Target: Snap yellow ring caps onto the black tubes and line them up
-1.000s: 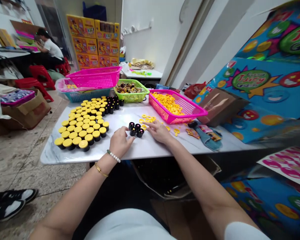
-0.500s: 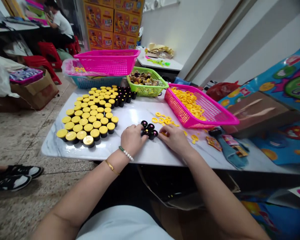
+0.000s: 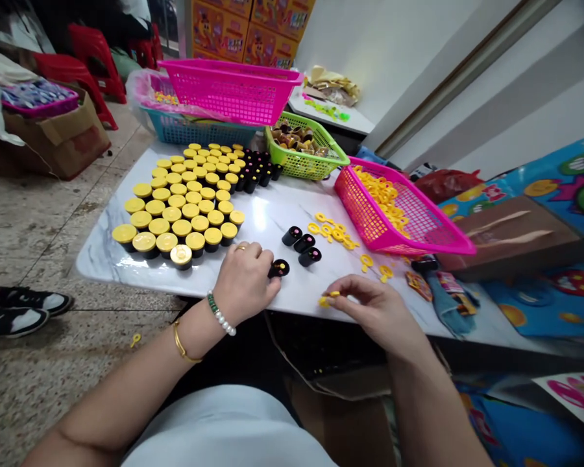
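My left hand is closed around a small black tube, whose open top shows a yellow spot inside. Just right of it stand three more black tubes with pink spots inside. My right hand, near the table's front edge, pinches small yellow ring-shaped pieces between thumb and fingers; their exact number is unclear. Beyond it, loose yellow rings with short stems lie on the marble-patterned table. Left of my left hand, many black tubes with yellow caps stand in a tight group.
A pink basket of yellow rings stands at right. Behind are a green basket of brownish pieces and a stacked pink basket. Uncapped black tubes stand at the back. One yellow ring lies on the floor.
My left hand has moved left and nearer with one black tube, away from the other three. My right hand has come right and nearer, with yellow pieces visible in its fingers. The view has shifted.
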A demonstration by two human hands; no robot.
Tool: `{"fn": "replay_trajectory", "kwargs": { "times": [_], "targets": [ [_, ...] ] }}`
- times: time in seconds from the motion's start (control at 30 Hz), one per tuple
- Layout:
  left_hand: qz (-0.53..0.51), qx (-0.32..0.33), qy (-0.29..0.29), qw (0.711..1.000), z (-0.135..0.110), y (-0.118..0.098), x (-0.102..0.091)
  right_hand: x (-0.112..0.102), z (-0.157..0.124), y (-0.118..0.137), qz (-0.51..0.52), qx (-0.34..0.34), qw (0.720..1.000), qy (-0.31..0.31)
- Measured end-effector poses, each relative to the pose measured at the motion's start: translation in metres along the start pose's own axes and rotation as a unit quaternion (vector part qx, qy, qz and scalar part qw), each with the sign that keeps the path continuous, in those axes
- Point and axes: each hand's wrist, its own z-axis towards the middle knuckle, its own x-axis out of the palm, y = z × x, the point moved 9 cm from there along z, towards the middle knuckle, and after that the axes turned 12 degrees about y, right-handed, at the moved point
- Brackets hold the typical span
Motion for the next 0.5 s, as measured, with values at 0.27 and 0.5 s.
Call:
{"fn": "replay_trajectory", "kwargs": {
  "times": [0.27,0.5],
  "targets": [
    [-0.109,0.053,0.047,0.991,0.005,-0.003,0.012,0.061,0.024,-0.001,0.417,0.036,0.908,-0.035],
    [-0.104,0.06,0.04,0.992,-0.008,0.007,0.012,0.085,0.041,0.014,0.408,0.028,0.912,-0.032]
  ]
}}
